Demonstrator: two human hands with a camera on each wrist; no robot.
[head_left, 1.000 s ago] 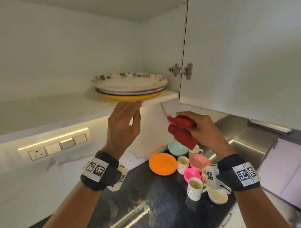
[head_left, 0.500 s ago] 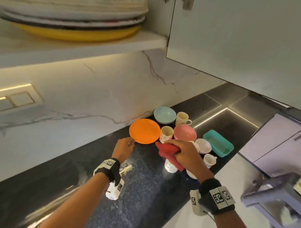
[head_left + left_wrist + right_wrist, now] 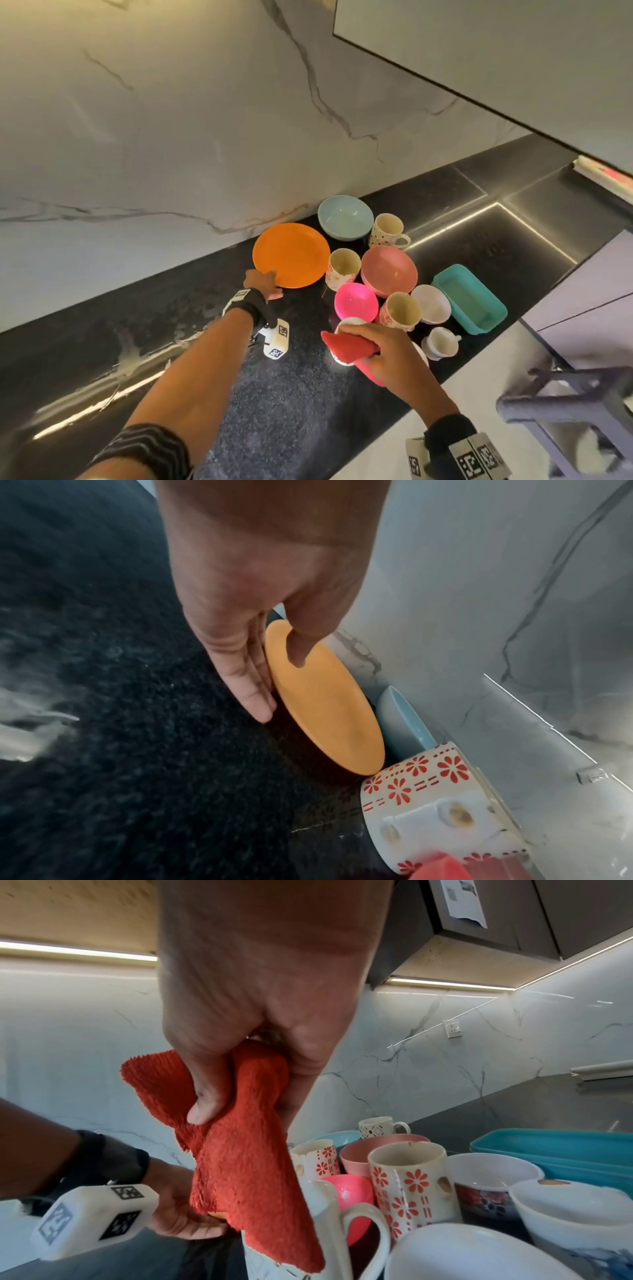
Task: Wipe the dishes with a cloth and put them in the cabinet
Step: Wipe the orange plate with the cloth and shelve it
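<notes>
Here the left hand [image 3: 260, 593] is taking the orange plate [image 3: 289, 255] by its near rim: in the left wrist view the thumb lies on the plate's upper face while the fingers [image 3: 251, 693] run along and under the edge, against the black counter [image 3: 191, 342]. That is a pinch on the rim, probably because a flat plate lying on a counter offers no other purchase; whether it has left the surface yet I cannot tell. The plate sits beside the marble wall [image 3: 171, 120], with the blue bowl [image 3: 345, 216] just behind it and a flowered cup [image 3: 342, 269] touching or nearly touching its right side, so it will likely have to come up and toward the person to clear them.

The right hand [image 3: 387, 356] grips the red cloth [image 3: 240, 1150], fingers curled round a bunched fold so the rest hangs free over a white mug [image 3: 329, 1231]. It hovers above the cluster of cups and bowls, apparently kept ready for wiping once the plate is lifted.

The other dishes stand grouped on the counter: a pink bowl [image 3: 388, 270], a smaller bright pink one [image 3: 356, 301], more cups, and a teal tray [image 3: 469, 298] on the right. The cabinet door [image 3: 496, 61] hangs above; its shelf is out of view. I judge this plate is next to be wiped, with much left to do.
</notes>
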